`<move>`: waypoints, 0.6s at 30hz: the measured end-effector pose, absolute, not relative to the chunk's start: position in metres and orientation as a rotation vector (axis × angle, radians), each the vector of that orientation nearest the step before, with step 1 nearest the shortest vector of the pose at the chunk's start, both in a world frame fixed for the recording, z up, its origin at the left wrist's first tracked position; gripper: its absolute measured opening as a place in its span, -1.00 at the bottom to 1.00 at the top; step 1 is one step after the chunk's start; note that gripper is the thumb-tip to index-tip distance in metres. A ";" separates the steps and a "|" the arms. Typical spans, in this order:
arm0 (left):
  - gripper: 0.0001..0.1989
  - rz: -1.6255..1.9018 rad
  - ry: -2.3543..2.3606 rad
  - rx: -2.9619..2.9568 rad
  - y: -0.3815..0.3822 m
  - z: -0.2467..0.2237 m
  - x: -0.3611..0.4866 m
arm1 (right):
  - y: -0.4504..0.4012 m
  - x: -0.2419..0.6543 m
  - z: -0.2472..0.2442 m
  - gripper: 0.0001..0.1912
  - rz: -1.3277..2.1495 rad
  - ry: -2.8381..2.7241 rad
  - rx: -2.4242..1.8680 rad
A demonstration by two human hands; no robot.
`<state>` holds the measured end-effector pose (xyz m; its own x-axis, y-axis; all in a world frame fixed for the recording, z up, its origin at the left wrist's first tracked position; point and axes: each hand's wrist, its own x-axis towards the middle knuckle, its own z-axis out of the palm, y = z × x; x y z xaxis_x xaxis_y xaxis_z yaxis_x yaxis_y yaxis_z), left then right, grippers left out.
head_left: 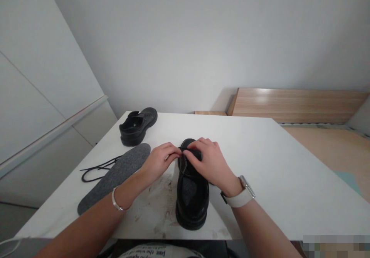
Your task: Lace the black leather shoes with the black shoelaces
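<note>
A black shoe [192,208] stands upright on the white table, heel toward me and toe pointing away. Over its front part both hands meet at the lacing. My left hand [162,157] pinches a black shoelace [182,149] between thumb and fingertips, at the left side of the shoe. From the right, my right hand [209,159] closes thumb and index finger on the lace close to the left fingertips. The exact spot of the right grip is partly covered by its fingers. Inside the shoe, a dark insole shows.
A second black shoe [137,125] stands at the table's far left. Nearer lie a grey felt insole [121,175] and a loose black lace [89,180], the insole partly behind my left forearm. Dirt smudges mark the white table [245,146]. Beyond its right side is a wooden headboard [289,103].
</note>
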<state>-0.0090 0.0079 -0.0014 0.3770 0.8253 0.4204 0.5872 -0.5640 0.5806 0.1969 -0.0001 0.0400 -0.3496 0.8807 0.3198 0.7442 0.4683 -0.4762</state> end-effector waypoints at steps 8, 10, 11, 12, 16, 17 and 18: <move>-0.88 0.989 1.232 2.139 0.009 -0.001 -0.013 | 0.014 0.175 0.055 -0.60 0.398 -2.374 -1.515; -0.87 0.980 1.224 2.109 0.008 0.000 -0.013 | 0.014 0.174 0.053 -0.64 0.382 -2.364 -1.525; -0.86 0.974 1.219 2.098 0.008 0.000 -0.013 | 0.014 0.173 0.051 -0.67 0.380 -2.359 -1.527; -0.86 0.972 1.217 2.087 0.008 0.000 -0.013 | 0.014 0.172 0.050 -0.69 0.380 -2.350 -1.528; -0.87 0.995 1.249 2.045 0.009 -0.002 -0.014 | 0.013 0.169 0.045 -0.60 0.398 -2.306 -1.515; -0.87 1.011 1.262 2.028 0.010 -0.003 -0.014 | 0.013 0.168 0.044 -0.57 0.402 -2.302 -1.507; -0.88 1.028 1.271 2.010 0.011 -0.004 -0.013 | 0.013 0.169 0.044 -0.56 0.408 -2.300 -1.502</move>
<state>-0.0135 0.0110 -0.0043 0.2628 0.9126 0.3132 0.4968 -0.4063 0.7669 0.1686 0.0134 0.0439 -0.3686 0.9188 0.1410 0.8143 0.3923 -0.4278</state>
